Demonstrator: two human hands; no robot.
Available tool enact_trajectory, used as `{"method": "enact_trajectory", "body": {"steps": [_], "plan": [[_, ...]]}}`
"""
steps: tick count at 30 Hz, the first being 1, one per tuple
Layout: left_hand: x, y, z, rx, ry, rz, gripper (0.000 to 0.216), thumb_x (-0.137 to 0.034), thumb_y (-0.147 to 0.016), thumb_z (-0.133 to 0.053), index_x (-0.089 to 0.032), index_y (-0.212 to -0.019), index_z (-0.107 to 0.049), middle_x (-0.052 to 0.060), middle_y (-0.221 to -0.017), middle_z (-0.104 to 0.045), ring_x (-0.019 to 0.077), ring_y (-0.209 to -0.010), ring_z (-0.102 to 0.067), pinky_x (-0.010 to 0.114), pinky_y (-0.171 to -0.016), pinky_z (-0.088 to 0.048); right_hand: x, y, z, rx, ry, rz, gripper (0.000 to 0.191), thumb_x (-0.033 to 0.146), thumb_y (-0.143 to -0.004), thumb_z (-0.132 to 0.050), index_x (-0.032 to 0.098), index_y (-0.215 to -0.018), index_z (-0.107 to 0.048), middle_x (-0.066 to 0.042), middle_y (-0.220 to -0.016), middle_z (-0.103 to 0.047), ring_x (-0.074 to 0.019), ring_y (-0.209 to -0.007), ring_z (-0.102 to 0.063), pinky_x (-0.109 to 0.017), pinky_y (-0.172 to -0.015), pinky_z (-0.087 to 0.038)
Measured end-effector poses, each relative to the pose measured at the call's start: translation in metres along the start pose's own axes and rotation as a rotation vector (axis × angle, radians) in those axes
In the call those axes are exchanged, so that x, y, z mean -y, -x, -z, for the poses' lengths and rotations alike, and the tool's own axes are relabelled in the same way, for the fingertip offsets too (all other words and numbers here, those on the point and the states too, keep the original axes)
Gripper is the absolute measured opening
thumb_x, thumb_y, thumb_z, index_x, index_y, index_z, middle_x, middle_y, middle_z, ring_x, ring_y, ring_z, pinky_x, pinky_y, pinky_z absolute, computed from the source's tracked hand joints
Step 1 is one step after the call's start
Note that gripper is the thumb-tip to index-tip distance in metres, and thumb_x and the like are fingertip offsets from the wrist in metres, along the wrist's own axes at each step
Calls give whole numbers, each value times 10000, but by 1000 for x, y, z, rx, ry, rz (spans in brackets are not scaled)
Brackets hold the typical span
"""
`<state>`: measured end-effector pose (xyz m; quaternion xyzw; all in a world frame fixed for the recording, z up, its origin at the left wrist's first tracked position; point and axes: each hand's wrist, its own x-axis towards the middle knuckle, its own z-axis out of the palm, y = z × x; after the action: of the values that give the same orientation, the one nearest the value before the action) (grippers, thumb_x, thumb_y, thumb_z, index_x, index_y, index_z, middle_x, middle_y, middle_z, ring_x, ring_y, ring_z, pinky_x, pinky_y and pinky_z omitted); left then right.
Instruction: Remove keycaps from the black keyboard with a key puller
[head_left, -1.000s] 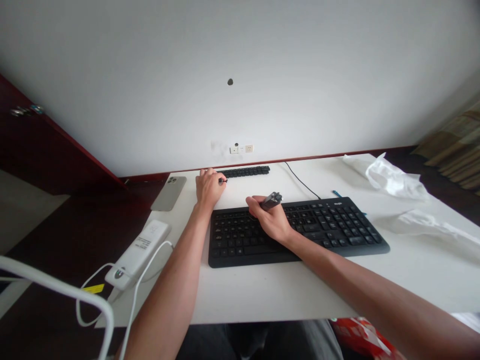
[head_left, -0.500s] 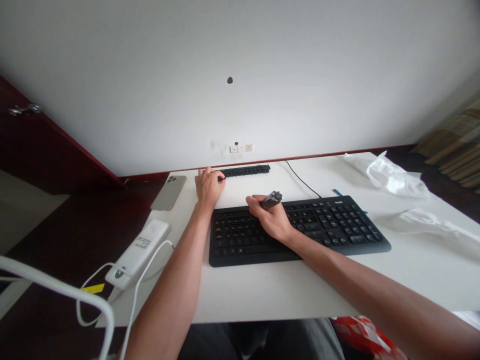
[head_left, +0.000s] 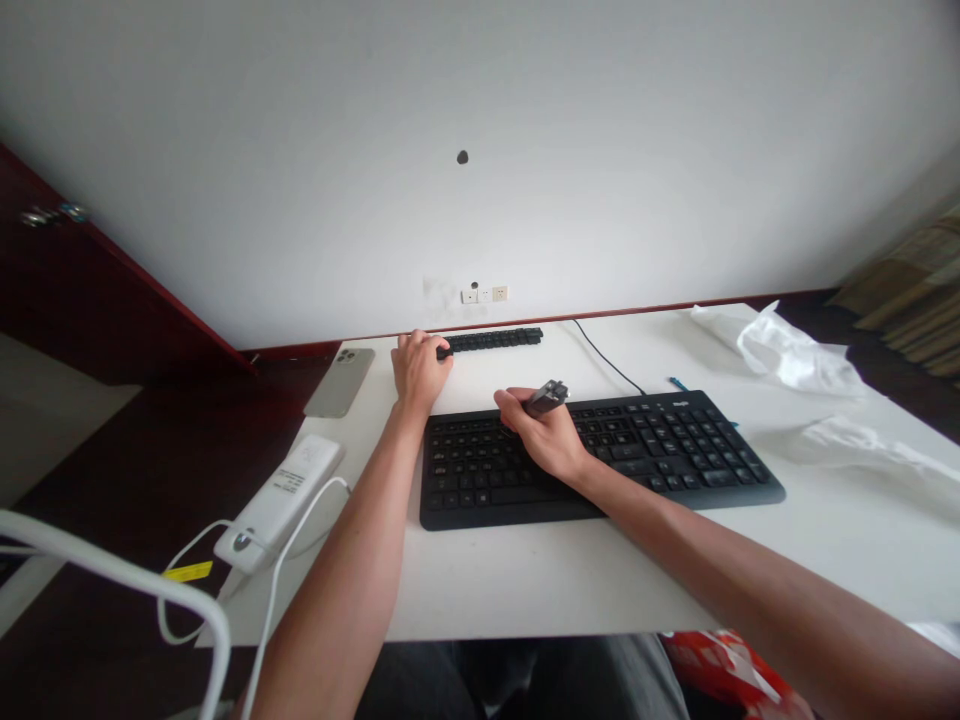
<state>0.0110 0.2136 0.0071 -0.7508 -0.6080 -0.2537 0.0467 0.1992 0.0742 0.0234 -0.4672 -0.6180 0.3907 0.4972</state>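
Observation:
A black keyboard [head_left: 660,450] lies across the white table [head_left: 525,580]. My right hand [head_left: 544,438] rests on its upper left keys, fingers curled around a small dark tool [head_left: 546,397] that sticks out above the thumb. My left hand [head_left: 417,368] is further back, closed at the left end of a row of loose black keycaps [head_left: 495,339] lined up near the wall. Its fingertips pinch the end keycap of that row.
A grey phone [head_left: 341,381] lies face down at the table's left edge. A white power bank [head_left: 281,490] with white cables sits nearer. Crumpled white plastic [head_left: 787,350] lies at the right. The keyboard's black cable [head_left: 604,362] runs to the wall.
My left hand has shifted slightly back toward the end of the keycap row. My right hand stays on the keyboard with the tool.

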Motion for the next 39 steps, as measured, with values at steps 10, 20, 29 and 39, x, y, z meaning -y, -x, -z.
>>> {"method": "enact_trajectory", "body": {"steps": [10,20,29,39], "plan": [[4,1,2,-16,75,19,250,-222,-854,-717,-288,-1094,-738,83,-1186,-667,329,-1182,-553,459,-1005,-461,1,0,1,6,10,17,515,492,-1027,-522,215,-613,-387,37,-617,-339,-125,-611,-313,-320,-589,-246],[14,-2,8,-250,315,164,209,-153,-901,-615,-213,-1089,-683,112,-1154,-671,288,-1213,-588,447,-1117,-426,1,-3,5,19,-114,51,494,474,-989,-583,205,-591,-467,19,-611,-433,-136,-610,-383,-313,-597,-290],[-37,26,48,-260,346,-115,157,-183,-921,-638,-233,-1064,-678,74,-1129,-659,260,-1108,-606,421,-1063,-462,4,-9,13,-55,-214,-13,519,594,-1007,-491,203,-690,-621,10,-617,-481,-132,-545,-401,-304,-551,-299],[-60,139,81,57,245,-299,264,-463,-915,-741,-244,-1047,-674,76,-1243,-608,294,-1189,-580,490,-1070,-460,-3,-18,20,-144,-141,69,418,411,-984,-477,207,-645,-612,-20,-714,-569,-179,-727,-492,-331,-738,-402]]}}
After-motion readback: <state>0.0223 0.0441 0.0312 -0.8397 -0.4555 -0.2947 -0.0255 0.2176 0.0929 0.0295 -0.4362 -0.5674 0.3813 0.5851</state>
